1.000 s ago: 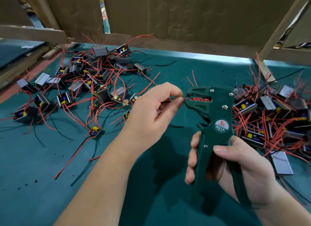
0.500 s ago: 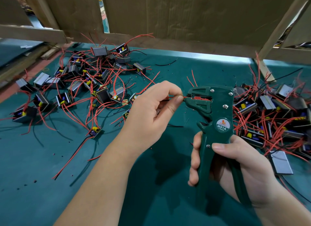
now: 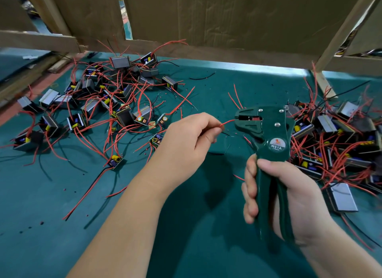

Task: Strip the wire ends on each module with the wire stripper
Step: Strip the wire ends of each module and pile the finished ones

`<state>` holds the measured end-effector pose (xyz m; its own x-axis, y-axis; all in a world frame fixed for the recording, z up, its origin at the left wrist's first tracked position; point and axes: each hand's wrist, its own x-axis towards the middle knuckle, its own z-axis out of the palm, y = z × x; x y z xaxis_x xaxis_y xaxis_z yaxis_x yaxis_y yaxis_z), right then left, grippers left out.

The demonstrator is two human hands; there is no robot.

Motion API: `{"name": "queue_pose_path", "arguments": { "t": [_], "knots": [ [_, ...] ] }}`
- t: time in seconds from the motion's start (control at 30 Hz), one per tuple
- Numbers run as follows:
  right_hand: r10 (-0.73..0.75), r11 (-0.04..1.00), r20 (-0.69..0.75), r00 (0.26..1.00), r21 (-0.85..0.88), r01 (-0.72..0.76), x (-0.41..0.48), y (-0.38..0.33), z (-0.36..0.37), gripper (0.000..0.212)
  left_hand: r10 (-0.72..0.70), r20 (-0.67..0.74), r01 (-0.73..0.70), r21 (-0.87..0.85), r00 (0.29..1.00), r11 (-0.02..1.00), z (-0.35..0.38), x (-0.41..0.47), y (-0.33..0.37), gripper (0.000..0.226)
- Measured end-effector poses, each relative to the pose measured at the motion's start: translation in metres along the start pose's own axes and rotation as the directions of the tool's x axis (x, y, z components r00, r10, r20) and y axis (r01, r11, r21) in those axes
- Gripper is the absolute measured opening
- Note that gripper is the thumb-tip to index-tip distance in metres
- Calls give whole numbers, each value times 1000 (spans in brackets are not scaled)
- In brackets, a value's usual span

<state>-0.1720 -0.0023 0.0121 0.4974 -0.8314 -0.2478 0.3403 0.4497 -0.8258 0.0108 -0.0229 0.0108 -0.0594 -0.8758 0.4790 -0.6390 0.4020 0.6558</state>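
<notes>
While L hand (image 3: 186, 141) pinches red wire (image 3: 227, 122) at stripper (image 3: 266, 133) mouth, R hand (image 3: 289, 186) fingers squeeze handles.

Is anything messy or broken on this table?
Nothing looks broken. Tiny red and dark bits lie scattered on the green mat, likely stripped insulation, and a loose black wire piece lies alone near the back.

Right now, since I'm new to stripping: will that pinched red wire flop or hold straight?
The red wire likely holds straight over the short stretch from the left hand to the wire stripper. Longer lengths probably flop: loose wires on the mat curl. Thin, so likely light.
</notes>
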Motion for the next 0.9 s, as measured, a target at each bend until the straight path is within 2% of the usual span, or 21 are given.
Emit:
{"name": "queue_pose_path", "arguments": {
  "t": [0.13, 0.23, 0.33, 0.47, 0.57, 0.7, 0.9],
  "knots": [
    [-85, 991, 11, 996, 100, 84, 0, -5, -5, 50, -42, -14, 41, -37, 999, 998, 0, 0, -5, 8],
    [-162, 975, -9, 987, 151, 161, 1, -14, -12, 44, -178, -59, 157, -262, 982, 952, -3, 1, -7, 19],
    [-66, 982, -14, 998, 175, 67, 2, -12, -15, 47, -247, -20, 203, -507, 969, 837, -4, 4, -1, 23],
    [82, 983, 51, 995, 161, -89, 2, -6, -10, 60, -307, 3, 233, -659, 952, 715, -4, 5, 4, 18],
    [112, 975, 156, 981, 171, -139, 0, -6, -8, 60, -338, -14, 233, -695, 941, 680, -3, 6, 6, 19],
    [77, 979, 268, 960, 161, -124, -3, -6, -6, 55, -330, -12, 233, -685, 944, 690, -1, 5, 6, 13],
    [29, 994, 284, 958, 90, -57, -3, -3, -3, 52, -287, -18, 204, -660, 958, 723, 1, 5, 6, 18]
  ]
}}
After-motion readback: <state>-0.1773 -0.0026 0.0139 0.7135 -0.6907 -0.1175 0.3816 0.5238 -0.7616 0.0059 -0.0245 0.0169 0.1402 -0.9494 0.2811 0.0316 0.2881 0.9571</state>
